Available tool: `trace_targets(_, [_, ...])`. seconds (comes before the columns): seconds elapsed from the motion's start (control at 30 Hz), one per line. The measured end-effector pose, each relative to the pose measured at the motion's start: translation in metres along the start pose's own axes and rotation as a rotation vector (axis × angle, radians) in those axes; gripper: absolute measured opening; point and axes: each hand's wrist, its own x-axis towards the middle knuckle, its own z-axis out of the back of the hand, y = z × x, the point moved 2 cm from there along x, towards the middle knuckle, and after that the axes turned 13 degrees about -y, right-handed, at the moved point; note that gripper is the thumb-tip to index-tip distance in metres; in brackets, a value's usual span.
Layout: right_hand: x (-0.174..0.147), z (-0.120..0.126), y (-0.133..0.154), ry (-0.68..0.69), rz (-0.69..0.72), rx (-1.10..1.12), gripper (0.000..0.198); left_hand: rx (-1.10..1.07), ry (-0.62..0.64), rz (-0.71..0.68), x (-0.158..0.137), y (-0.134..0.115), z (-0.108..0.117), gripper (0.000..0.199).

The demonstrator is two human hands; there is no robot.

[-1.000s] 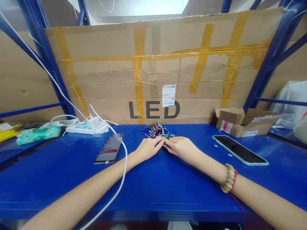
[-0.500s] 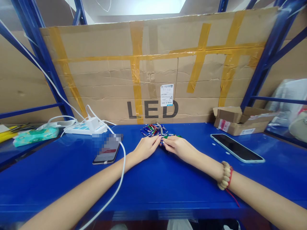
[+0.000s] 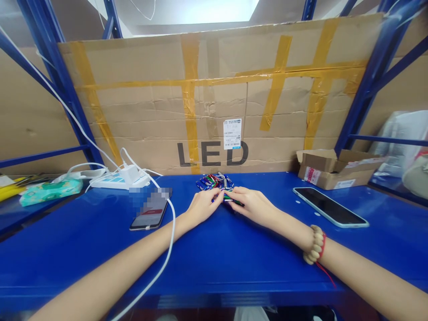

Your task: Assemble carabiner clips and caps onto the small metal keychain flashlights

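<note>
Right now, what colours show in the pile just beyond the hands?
The pile shows blue, red, green and silver, best in the head view.

Shiny pieces [image 3: 212, 181], blue, red, green and silver, lie in a pile; one green piece [image 3: 230, 197] is nearer, partly covered.

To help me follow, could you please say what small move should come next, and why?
Perhaps the right hand should part the coloured pieces at its fingers from the pile beyond, since they lie crowded together, with the left hand near enough to steady them.
</note>
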Motion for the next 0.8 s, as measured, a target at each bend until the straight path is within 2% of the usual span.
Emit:
trace_targets(0.3, [-0.0001,0.0021,-0.0036,0.013,-0.036,0.048,0.029,0.060,0.016,0.013,-0.0001,-0.0020,0.0011,0.030])
trace_targets(0.5, [-0.0002,0.0034,-0.0067,0.009,-0.118,0.038,0.020,0.047,0.043,-0.065,-0.0007,-0.0025,-0.0006,0.027])
trace_targets(0.8, [-0.0018,-0.0016,-0.0036,0.019,0.007,-0.178,0.024,0.112,0.039,-0.132,-0.0018,-0.0023,-0.0026,0.027])
